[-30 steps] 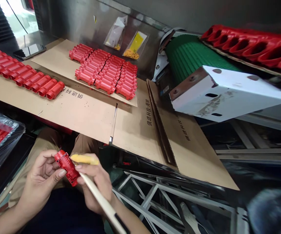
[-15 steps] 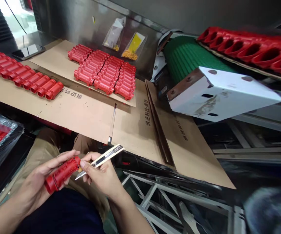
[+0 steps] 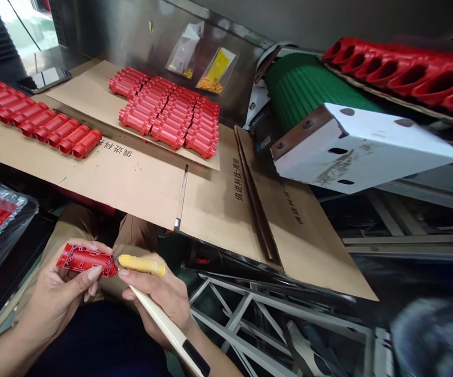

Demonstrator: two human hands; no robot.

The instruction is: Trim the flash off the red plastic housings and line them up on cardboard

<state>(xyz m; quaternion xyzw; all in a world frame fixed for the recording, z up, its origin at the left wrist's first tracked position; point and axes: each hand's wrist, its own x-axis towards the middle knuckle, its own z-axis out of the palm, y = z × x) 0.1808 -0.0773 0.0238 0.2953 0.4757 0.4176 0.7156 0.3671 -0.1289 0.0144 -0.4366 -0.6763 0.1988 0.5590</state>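
My left hand (image 3: 63, 290) is closed around a short red plastic tube (image 3: 88, 260), held nearly level above my lap, its dark-lined grooved side facing up. My right hand (image 3: 163, 293) grips a cream-coloured utility knife (image 3: 163, 319) whose handle slants down to the right. A yellow finger cot (image 3: 142, 264) covers one finger of that hand. The knife's tip is at the right end of the tube; the blade is mostly hidden by my fingers, and I cannot tell how far it touches.
Rows of red tubes (image 3: 167, 112) lie on cardboard (image 3: 147, 183), with another row (image 3: 53, 125) further left. A phone (image 3: 44, 79) lies behind them. At right stand a green conveyor belt (image 3: 305, 89) and a white metal bracket (image 3: 367, 146). A plastic-lined bin (image 3: 22, 209) holds red parts at left.
The tube has turned from slanted to nearly level and shows another side. The knife has swung round, its handle now pointing down right, and its tip has come to the tube's end.
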